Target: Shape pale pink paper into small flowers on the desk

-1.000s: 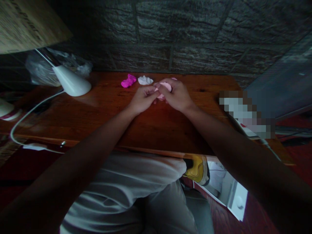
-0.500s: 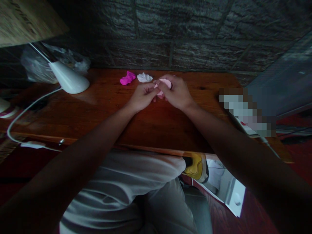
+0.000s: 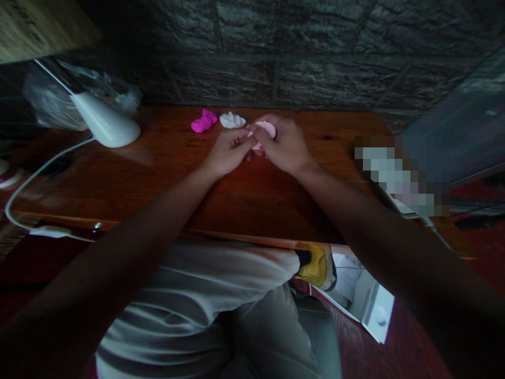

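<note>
A pale pink piece of modelling clay (image 3: 265, 128), flattened and uneven at its rim, is held between my two hands above the wooden table. My left hand (image 3: 229, 151) pinches its left edge with thumb and fingers. From the right, my right hand (image 3: 286, 143) grips the same piece, the thumb lying across its face and the fingers curled behind, partly hidden. Just beyond my left hand lies a white lump of clay (image 3: 232, 120). Left of that sits a bright magenta lump (image 3: 204, 121), twisted and creased.
A lamp with a white base (image 3: 114, 126) stands at the left of the wooden table (image 3: 158, 184), its cable (image 3: 29, 166) running over the front edge. Behind it is a clear plastic bag (image 3: 47, 100). A blurred-out flat object (image 3: 398, 173) lies at the right. A dark brick wall (image 3: 244, 79) borders the back.
The whole view has shifted slightly, so things sit a little higher and further left. My hands keep hold of the pale pink clay, with slightly more of its face showing.
</note>
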A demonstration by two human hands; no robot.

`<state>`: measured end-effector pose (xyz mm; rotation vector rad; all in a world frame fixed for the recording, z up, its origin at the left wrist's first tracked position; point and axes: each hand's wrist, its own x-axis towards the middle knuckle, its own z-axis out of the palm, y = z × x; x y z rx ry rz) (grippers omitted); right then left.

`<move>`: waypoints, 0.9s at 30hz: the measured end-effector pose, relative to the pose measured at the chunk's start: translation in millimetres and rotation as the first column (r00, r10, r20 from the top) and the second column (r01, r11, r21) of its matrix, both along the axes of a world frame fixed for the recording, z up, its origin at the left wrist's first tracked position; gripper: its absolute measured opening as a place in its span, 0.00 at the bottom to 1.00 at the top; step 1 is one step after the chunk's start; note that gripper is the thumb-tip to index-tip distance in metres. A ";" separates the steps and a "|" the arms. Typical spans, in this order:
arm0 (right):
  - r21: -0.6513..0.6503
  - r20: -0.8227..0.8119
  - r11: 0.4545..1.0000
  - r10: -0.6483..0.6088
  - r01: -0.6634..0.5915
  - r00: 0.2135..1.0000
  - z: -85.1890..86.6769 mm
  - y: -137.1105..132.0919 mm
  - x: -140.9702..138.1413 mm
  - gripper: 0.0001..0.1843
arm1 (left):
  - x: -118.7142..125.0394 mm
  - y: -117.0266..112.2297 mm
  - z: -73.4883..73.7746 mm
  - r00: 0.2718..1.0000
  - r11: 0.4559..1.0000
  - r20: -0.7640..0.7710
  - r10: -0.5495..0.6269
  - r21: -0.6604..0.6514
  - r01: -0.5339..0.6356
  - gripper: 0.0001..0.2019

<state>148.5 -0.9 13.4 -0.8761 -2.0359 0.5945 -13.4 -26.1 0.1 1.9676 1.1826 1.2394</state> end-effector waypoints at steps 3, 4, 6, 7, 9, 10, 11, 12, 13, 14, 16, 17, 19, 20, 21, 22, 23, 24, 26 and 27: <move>-0.009 0.011 1.000 0.003 -0.003 1.000 0.9 -0.2 0.5 0.15 | 0.0 -0.3 -0.2 1.000 1.000 -0.003 0.004 -0.003 -0.004 0.23; -0.010 0.014 1.000 0.005 -0.005 1.000 1.2 -0.3 0.7 0.14 | -0.1 -0.3 -0.2 1.000 1.000 -0.004 0.002 -0.003 -0.002 0.23; -0.014 0.014 1.000 0.009 -0.009 1.000 1.6 -0.8 0.9 0.14 | -0.4 -0.2 0.0 1.000 1.000 -0.014 -0.003 0.003 0.003 0.23; -0.017 0.014 1.000 0.011 -0.011 1.000 1.8 -1.0 1.0 0.14 | -0.6 -0.2 0.1 1.000 1.000 -0.021 -0.004 0.006 0.004 0.23; -0.026 0.014 1.000 0.012 -0.012 1.000 2.2 -1.5 1.1 0.14 | -1.0 0.0 0.0 0.999 1.000 -0.036 0.000 0.010 0.000 0.22; -0.033 0.014 0.999 0.011 -0.011 1.000 2.5 -1.8 1.1 0.14 | -1.1 0.2 -0.2 0.999 1.000 -0.040 0.003 0.013 -0.002 0.22; -0.043 0.017 0.999 0.010 -0.009 1.000 2.7 -2.0 1.1 0.14 | -1.3 0.4 -0.6 0.999 1.000 -0.042 0.004 0.014 -0.003 0.22; -0.054 0.019 0.999 0.008 -0.007 1.000 3.0 -2.2 1.2 0.14 | -1.4 0.6 -1.0 0.999 1.000 -0.041 0.005 0.015 -0.004 0.22; -0.066 0.022 0.998 0.006 -0.005 1.000 3.3 -2.4 1.2 0.15 | -1.4 1.0 -1.5 0.999 1.000 -0.038 0.004 0.016 -0.003 0.22; -0.077 0.026 0.997 0.006 -0.004 1.000 3.6 -2.6 1.3 0.15 | -1.5 1.3 -2.0 0.999 1.000 -0.036 0.002 0.015 -0.001 0.22; -0.089 0.031 0.996 0.004 -0.001 1.000 4.1 -3.0 1.3 0.14 | -1.6 1.8 -2.8 1.000 1.000 -0.031 -0.002 0.013 0.003 0.22; -0.090 0.031 0.996 0.000 0.003 1.000 4.3 -3.2 1.3 0.14 | -1.6 2.0 -2.9 1.000 1.000 -0.028 -0.003 0.011 0.003 0.22; -0.086 0.030 0.996 -0.006 0.009 1.000 4.6 -3.4 1.0 0.12 | -1.6 2.0 -3.0 1.000 1.000 -0.020 -0.004 0.004 0.004 0.21; -0.083 0.028 0.996 -0.007 0.010 1.000 4.5 -3.3 0.8 0.12 | -1.6 1.9 -2.9 1.000 1.000 -0.017 -0.002 -0.002 0.002 0.21; -0.081 0.026 0.997 -0.006 0.008 1.000 4.3 -3.2 0.7 0.12 | -1.6 1.8 -2.9 1.000 1.000 -0.014 -0.001 -0.008 0.001 0.20; -0.080 0.024 0.997 -0.003 0.005 1.000 4.0 -2.9 0.6 0.11 | -1.5 1.8 -2.9 1.000 1.000 -0.014 0.002 -0.012 -0.002 0.20; -0.078 0.023 0.997 0.002 0.000 1.000 3.6 -2.5 0.7 0.11 | -1.5 1.9 -3.0 1.000 1.000 -0.016 0.004 -0.013 -0.004 0.20; -0.075 0.020 0.997 0.006 -0.005 1.000 3.2 -2.0 0.7 0.11 | -1.5 2.1 -3.2 1.000 1.000 -0.019 0.005 -0.012 -0.005 0.20; -0.067 0.017 0.998 0.013 -0.012 1.000 2.5 -1.1 1.1 0.11 | -1.6 2.7 -3.8 1.000 1.000 -0.024 0.004 -0.003 -0.004 0.21; -0.063 0.017 0.998 0.016 -0.015 1.000 2.2 -0.8 1.3 0.11 | -1.8 3.0 -4.1 1.000 1.000 -0.026 0.002 0.003 -0.002 0.21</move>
